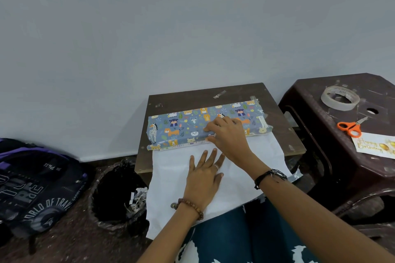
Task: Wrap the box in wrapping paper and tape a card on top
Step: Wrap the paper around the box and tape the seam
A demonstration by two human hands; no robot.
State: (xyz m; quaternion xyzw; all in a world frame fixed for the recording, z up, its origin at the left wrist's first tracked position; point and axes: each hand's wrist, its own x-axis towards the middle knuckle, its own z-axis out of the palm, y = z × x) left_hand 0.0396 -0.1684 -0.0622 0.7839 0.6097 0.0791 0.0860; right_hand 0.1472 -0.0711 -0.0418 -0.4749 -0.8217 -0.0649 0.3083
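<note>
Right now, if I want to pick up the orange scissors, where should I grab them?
Take the scissors by the orange handle loops, coming from above on the side nearer you. They lie flat on the dark stool, blades pointing away toward the far right, so the loops are the safe blunt end. The birthday card sits just beside the loops, so lift straight up.

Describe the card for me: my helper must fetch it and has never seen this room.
Look at the dark brown plastic stool right of the small wooden table. The white rectangular card lies at its near right edge, below the orange-handled scissors. It alone carries gold "Happy Birthday" lettering.
</note>
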